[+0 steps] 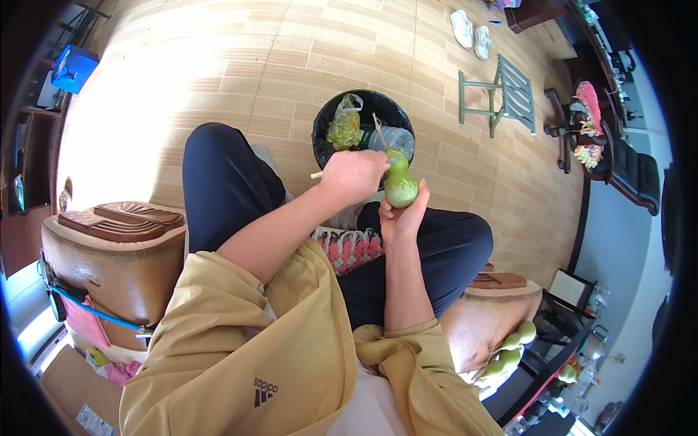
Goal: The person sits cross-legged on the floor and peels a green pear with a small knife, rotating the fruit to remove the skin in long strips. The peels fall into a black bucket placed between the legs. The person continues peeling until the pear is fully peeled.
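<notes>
A green bottle gourd (402, 188) with a dry stem is held over my lap, near the bin's front edge. My right hand (402, 215) cups its wide lower end from below. Pale scraped-looking patches show on its skin. My left hand (353, 177) is closed around a thin tool with a pale handle (316, 175). A small greyish end of that tool (393, 161) meets the gourd's narrow upper part; most of the tool is hidden by my fist, so its exact kind is unclear.
Below my hands stands a black-lined waste bin (322, 139) with a bag of yellow-green scraps (344, 128) and a clear plastic bottle (395, 140). A green folding stool (512, 95) and white shoes (462, 30) are ahead. More gourds (510, 357) lie right, beside the brown seat's armrest (491, 310).
</notes>
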`<state>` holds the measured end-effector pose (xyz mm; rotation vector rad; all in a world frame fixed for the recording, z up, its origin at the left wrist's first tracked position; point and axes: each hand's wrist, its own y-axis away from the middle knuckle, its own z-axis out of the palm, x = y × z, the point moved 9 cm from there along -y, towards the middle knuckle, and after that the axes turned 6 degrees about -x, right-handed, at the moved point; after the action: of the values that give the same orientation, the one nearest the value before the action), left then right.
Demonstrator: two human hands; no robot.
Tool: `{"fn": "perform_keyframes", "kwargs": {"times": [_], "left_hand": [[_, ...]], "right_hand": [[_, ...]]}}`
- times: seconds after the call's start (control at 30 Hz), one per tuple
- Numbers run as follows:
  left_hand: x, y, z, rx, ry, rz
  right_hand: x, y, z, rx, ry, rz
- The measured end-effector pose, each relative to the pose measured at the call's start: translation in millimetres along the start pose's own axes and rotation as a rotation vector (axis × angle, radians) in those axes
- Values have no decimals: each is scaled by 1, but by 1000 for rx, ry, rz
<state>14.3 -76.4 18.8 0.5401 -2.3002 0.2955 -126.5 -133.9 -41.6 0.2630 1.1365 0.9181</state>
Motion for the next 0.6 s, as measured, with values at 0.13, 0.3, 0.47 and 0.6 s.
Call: {"fn": "perform_keyframes", "kwargs": {"times": [0.13,0.3,0.47,0.6], "left_hand": [[21,7,17,-119,-40,81],[37,17,16,-80,31,162],[-23,-6,-24,137,-21,-38],[-35,-17,-50,117,339,-180]], "right_hand": [[-3,-3,-2,-44,-21,14],[-1,-6,-4,-91,-21,-22],[-12,5,8,-154,-46,-6],[-18,10,33,-354,-290,117]]}}
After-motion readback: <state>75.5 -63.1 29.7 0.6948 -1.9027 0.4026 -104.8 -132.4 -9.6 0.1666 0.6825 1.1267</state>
